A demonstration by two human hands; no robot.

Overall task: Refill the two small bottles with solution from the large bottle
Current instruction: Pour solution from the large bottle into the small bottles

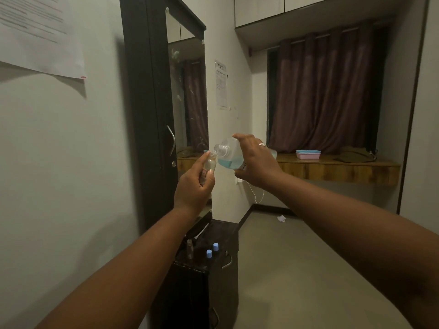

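The left hand [193,186] is wrapped around a small bottle [210,163], held upright. The right hand [255,160] grips the large bottle [229,154], tipped left with its mouth at the small bottle's opening. Below on the cabinet [225,236] stand another small bottle [189,248] and two blue caps [209,253].

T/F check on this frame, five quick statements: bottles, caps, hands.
1. The right hand tilts the large clear bottle of blue liquid toward the small bottle. True.
2. The left hand holds the small clear bottle capped. False: its mouth is open.
3. Two small blue caps lie on the dark cabinet top. True.
4. The second small clear bottle lies on its side on the floor. False: it stands upright on the cabinet top.
5. The pink box with the blue lid sits on the cabinet top. False: it sits on the wooden ledge by the curtain.
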